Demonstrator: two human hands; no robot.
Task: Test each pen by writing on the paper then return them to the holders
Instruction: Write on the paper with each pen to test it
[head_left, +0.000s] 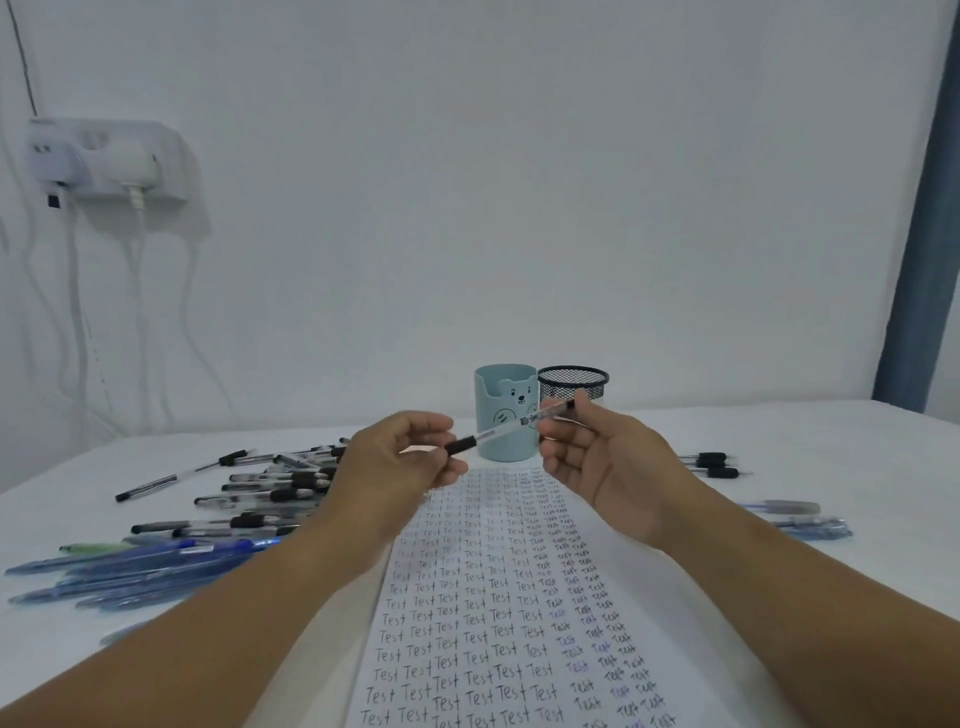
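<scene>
Both hands hold one clear pen (506, 427) with a black grip in the air above the far end of the paper (498, 597). My left hand (400, 462) pinches the black grip end. My right hand (597, 452) pinches the rear part of the barrel. The paper runs down the middle of the table and is filled with rows of the word "Test". Behind the pen stand two holders: a light blue cup with a bear face (506, 410) and a black mesh cup (573, 382).
A big heap of black and clear pens (270, 486) lies left of the paper, with blue pens (135, 569) in front of it. A few black-grip pens (709, 465) and blue pens (795, 519) lie on the right. A wall socket with cables (109, 161) hangs at the left.
</scene>
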